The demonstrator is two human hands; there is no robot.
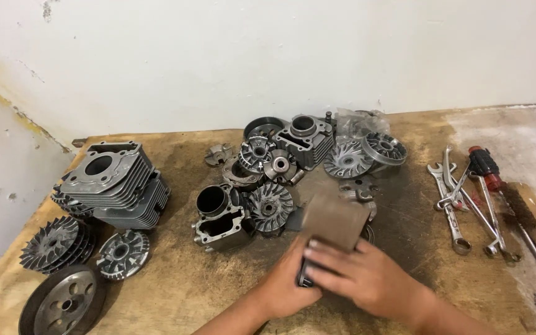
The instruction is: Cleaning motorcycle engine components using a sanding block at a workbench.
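Held piece: a brownish, blurred block-shaped part [335, 220], raised just above the wooden bench top [175, 285], near the middle of its near edge; its outline is smeared, so what kind of part it is cannot be told.
Hidden: the lower end of the piece is covered by both hands, with only a sliver of something dark showing between them.
Right hand [367, 276]: fingers curled over the near end of the piece, closed on it from the right; the forearm is cut off by the bottom edge.
Left hand [283, 285]: pressed against the piece from the left and below, thumb side up, fingers mostly out of sight behind it, so how tightly it grips cannot be told.
Just beyond: a finned pulley disc [270, 207] and a small engine cylinder [219, 217] lie just to the far left of the piece.
Far cluster: another cylinder [305, 141] and more finned discs [348, 160] stand near the wall.
Left: two large finned cylinders [114, 183], stacked fan discs [56, 243] and a drum [63, 304], cut off at the bottom.
Right: spanners [454, 198], a red-handled screwdriver [484, 167] and a wire brush [531, 239], well apart from the hands.
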